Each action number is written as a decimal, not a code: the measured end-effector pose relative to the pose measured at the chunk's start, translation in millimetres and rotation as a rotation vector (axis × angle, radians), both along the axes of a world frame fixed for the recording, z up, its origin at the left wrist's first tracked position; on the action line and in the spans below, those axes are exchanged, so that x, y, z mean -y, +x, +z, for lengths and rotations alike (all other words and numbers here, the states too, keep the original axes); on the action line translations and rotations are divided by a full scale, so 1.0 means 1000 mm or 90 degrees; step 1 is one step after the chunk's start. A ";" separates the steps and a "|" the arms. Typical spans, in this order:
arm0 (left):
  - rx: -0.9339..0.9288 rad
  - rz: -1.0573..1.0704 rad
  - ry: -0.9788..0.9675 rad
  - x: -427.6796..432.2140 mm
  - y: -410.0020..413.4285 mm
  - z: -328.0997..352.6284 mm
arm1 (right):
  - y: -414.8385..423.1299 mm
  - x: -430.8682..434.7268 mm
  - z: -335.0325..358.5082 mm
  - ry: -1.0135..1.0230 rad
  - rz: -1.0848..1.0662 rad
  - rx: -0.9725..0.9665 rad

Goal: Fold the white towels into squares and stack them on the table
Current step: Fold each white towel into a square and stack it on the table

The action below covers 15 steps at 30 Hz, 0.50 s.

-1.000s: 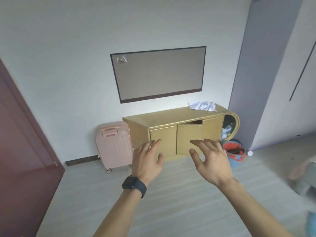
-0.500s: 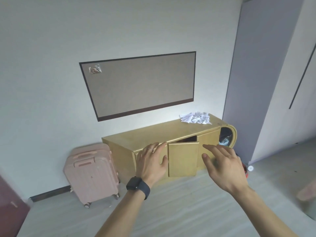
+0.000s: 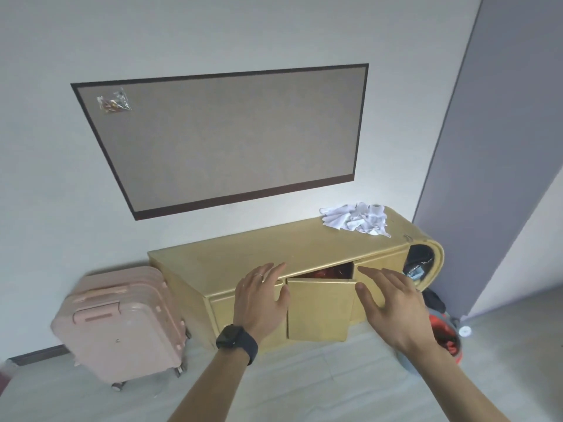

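white towels (image 3: 356, 221) crumpled on cabinet (image 3: 274, 249) | left hand (image 3: 259, 301) grip apart, empty | right hand (image 3: 394, 307) grip apart, empty

The towels (image 3: 356, 221) at two o'clock are white. The cabinet (image 3: 268, 249) is plain mustard yellow, and red shows through its open door. The suitcase (image 3: 122, 324) at eight is pale pink. The board (image 3: 231, 138) at twelve is grey-beige with a dark brown frame. The wall (image 3: 213, 32) is white, the panel (image 3: 502, 132) at two grey-blue. The watch (image 3: 236, 342) is black. The floor (image 3: 304, 388) is pale grey with wood grain.
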<state>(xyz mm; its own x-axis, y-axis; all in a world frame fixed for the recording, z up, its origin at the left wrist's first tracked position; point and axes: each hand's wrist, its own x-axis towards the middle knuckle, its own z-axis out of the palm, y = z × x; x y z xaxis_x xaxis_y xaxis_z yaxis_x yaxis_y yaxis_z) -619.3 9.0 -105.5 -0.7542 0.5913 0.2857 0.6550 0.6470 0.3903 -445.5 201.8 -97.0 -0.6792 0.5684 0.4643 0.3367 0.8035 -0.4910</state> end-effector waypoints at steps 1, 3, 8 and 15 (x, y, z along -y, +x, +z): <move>0.008 0.000 -0.006 -0.015 -0.015 -0.008 | -0.017 -0.015 -0.005 -0.002 -0.002 0.004; 0.022 0.000 -0.014 -0.045 -0.047 -0.024 | -0.051 -0.044 -0.016 -0.011 -0.003 0.010; 0.073 0.003 -0.041 -0.121 -0.140 -0.059 | -0.143 -0.121 -0.047 -0.059 0.009 0.046; 0.167 0.001 -0.092 -0.219 -0.244 -0.096 | -0.249 -0.208 -0.079 -0.125 0.007 0.104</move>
<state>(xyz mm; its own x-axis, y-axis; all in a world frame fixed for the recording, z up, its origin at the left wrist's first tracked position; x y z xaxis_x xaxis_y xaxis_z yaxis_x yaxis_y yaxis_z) -863.7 228.3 -201.0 -0.7920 0.6105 -0.0066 0.5428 0.7091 0.4501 -694.4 409.5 -175.8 -0.7430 0.6286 0.2297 0.4156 0.7024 -0.5779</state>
